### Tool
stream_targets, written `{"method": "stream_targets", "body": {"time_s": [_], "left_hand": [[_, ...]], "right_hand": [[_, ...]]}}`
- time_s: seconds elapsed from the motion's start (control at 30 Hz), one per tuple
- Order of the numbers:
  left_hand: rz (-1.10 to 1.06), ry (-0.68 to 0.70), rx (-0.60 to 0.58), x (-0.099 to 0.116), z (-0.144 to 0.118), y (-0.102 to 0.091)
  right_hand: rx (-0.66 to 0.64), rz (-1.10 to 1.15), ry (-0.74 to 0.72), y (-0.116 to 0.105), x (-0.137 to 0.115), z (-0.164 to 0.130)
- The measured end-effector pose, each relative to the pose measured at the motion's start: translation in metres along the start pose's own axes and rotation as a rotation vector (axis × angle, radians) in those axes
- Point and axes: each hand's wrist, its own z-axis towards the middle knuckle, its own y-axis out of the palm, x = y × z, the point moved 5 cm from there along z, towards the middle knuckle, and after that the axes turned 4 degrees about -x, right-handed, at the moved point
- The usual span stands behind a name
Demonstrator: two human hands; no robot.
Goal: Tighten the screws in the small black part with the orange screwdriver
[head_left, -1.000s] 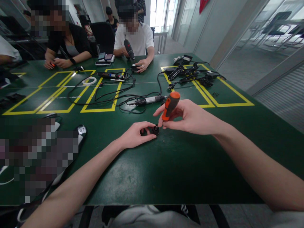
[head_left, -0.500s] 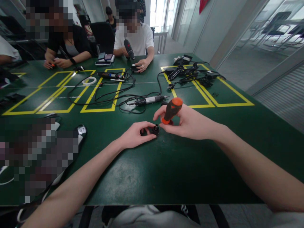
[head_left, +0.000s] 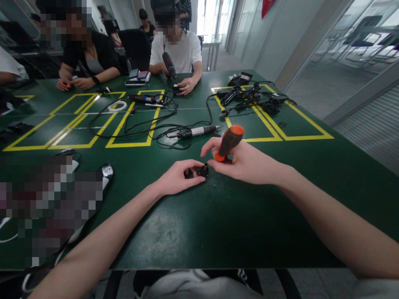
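Thumb and fingers of my left hand [head_left: 181, 176] pinch a small black round part [head_left: 204, 170] that rests on the green table [head_left: 187, 232]. A short dark metal stub stands up from its top. Close by on the right, my right hand [head_left: 243, 160] grips a screwdriver [head_left: 230, 141] with an orange and dark grey handle, tilted with its butt end up and to the right. The screwdriver's shaft is hidden behind my fingers. A tiny screw-like piece [head_left: 215, 186] lies on the table just below my hands.
Beyond my hands lies a silver and black electric screwdriver [head_left: 196, 132] with its looping cable. Black cables and adapters [head_left: 240, 97] are heaped at the back right. A white tape roll [head_left: 117, 106] lies left. Across the table a person holds a power drill [head_left: 169, 64].
The screwdriver handle has leaned slightly further right and up in my right hand. My left hand and the black part stay where they were.
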Motion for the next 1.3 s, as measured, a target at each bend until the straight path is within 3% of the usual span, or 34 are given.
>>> {"method": "stream_targets", "body": {"time_s": [0.17, 0.97, 1.3], "left_hand": [[-0.002, 0.005, 0.008, -0.0008, -0.0001, 0.0001], [0.004, 0.017, 0.005, 0.0001, 0.0006, 0.001], [-0.013, 0.037, 0.003, 0.0005, 0.0003, 0.0011]], "right_hand": [[0.007, 0.047, 0.053, 0.0012, 0.0032, 0.0006], [0.076, 0.014, 0.005, 0.0008, 0.0014, 0.0017], [0.021, 0.096, 0.029, 0.0055, 0.0048, 0.0012]]}}
